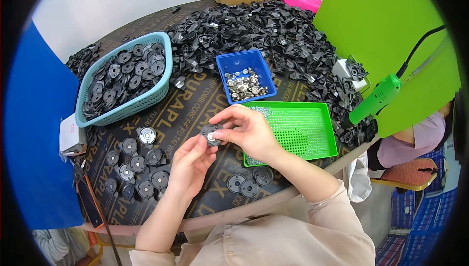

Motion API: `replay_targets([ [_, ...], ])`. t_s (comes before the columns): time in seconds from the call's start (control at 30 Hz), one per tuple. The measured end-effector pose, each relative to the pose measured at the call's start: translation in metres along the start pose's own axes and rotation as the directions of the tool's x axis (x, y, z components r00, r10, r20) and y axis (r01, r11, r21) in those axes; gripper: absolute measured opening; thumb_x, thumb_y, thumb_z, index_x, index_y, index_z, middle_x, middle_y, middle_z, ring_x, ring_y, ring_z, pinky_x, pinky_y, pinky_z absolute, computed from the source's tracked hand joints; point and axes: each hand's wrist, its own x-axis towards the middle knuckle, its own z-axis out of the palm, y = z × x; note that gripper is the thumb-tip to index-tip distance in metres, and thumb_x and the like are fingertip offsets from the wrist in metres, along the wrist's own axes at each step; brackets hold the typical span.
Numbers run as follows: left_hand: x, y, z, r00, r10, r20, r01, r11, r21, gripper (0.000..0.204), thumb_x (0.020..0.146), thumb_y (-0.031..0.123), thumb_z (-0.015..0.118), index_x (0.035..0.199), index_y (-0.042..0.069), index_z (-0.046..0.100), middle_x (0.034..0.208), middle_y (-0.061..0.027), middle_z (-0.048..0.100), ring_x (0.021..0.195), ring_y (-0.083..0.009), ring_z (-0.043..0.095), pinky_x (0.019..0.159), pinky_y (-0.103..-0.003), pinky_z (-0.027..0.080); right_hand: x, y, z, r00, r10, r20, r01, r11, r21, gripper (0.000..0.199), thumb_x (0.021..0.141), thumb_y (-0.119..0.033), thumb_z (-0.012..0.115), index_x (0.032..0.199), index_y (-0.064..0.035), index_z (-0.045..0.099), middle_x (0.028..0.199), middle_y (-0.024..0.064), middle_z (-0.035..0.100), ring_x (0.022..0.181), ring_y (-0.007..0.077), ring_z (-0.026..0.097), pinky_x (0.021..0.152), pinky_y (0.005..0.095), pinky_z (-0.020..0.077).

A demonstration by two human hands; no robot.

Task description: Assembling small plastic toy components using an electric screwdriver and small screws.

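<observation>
In front of my chest, a small dark round plastic part [207,129] with a silvery centre is held between both hands. My left hand [188,168] is closed on its near side, thumb against the edge. My right hand [251,131] pinches it from the other side, with the thumb at the silvery centre. Whether the right fingers also hold a separate metal piece is hidden. Just beyond stands a blue bin [224,63] of small round metal pieces [244,86]. Under my right forearm lies a bright green tray [333,141] with a perforated grid and small screws.
A teal basket [167,65] of dark discs stands left, near several loose discs [137,163]. More discs [249,188] lie near the front edge. Black plastic parts [244,26] are heaped behind. A green electric screwdriver [376,99] hangs right, near a seated person [413,141].
</observation>
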Motion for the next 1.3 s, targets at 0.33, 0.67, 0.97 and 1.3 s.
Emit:
replay_targets([
  [0.33, -0.003, 0.007, 0.008, 0.994, -0.032, -0.104, 0.044, 0.992, 0.121, 0.024, 0.094, 0.020, 0.061, 0.110, 0.003, 0.062, 0.105, -0.0112, 0.068, 0.098, -0.0267, 0.067, 0.080, -0.033, 0.056, 0.031, -0.028, -0.150, 0.845, -0.009, -0.535, -0.519, -0.260, -0.815, 0.040, 0.073, -0.041, 0.077, 0.091, -0.0062, 0.069, 0.089, 0.0138, 0.070, 0.087, 0.0303, 0.069, 0.072, 0.0410, 0.0551],
  [0.67, -0.002, 0.010, 0.012, 0.987, -0.125, -0.097, 0.137, 0.982, 0.127, 0.026, 0.093, 0.026, 0.062, 0.103, 0.002, 0.060, 0.100, -0.0111, 0.067, 0.098, -0.0287, 0.068, 0.075, -0.030, 0.056, 0.035, -0.015, -0.187, 0.883, 0.020, -0.469, -0.469, 0.034, -0.882, 0.020, 0.074, -0.010, 0.070, 0.093, -0.0041, 0.069, 0.094, 0.0173, 0.068, 0.089, 0.0302, 0.067, 0.074, 0.0389, 0.0545],
  [0.97, -0.001, 0.012, 0.013, 0.982, -0.098, -0.163, 0.123, 0.980, 0.154, 0.021, 0.090, 0.018, 0.062, 0.104, 0.002, 0.060, 0.102, -0.0121, 0.068, 0.096, -0.0298, 0.068, 0.073, -0.036, 0.058, 0.029, -0.039, -0.094, 0.965, 0.047, -0.258, -0.065, 0.996, -0.059, 0.022, 0.088, -0.008, 0.066, 0.108, 0.0006, 0.061, 0.096, 0.0051, 0.063, 0.084, 0.0104, 0.062, 0.073, 0.0237, 0.0521],
  [1.3, -0.001, 0.011, 0.013, 0.985, -0.091, -0.149, 0.125, 0.964, 0.236, 0.026, 0.087, 0.013, 0.067, 0.109, 0.001, 0.060, 0.100, -0.0091, 0.067, 0.088, -0.0210, 0.068, 0.072, -0.035, 0.058, 0.004, -0.023, -0.058, 0.955, -0.089, -0.283, 0.065, 0.994, -0.091, 0.019, 0.081, 0.002, 0.071, 0.099, 0.0057, 0.064, 0.112, 0.0146, 0.064, 0.091, 0.0134, 0.064, 0.081, 0.0260, 0.0540],
])
